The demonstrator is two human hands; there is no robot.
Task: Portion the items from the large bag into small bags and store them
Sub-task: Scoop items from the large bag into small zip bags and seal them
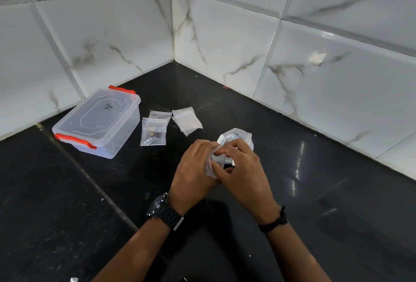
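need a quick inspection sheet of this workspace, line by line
surface: black stone counter, glossy, pale specks and a seam on the left
job's things: clear bag held in both hands; small bags lying flat by the box, the front one holds a few dark bits; clear storage box with orange clips, lid on
clutter: pale scrap at the front edge
grippers: left hand and right hand both pinch the clear bag
cables: nothing seen
surroundings: white marble-look wall tiles meeting in a corner

Glossy black stone counter, glossy marbled tiles, clear plastic box (orange plastic clips).
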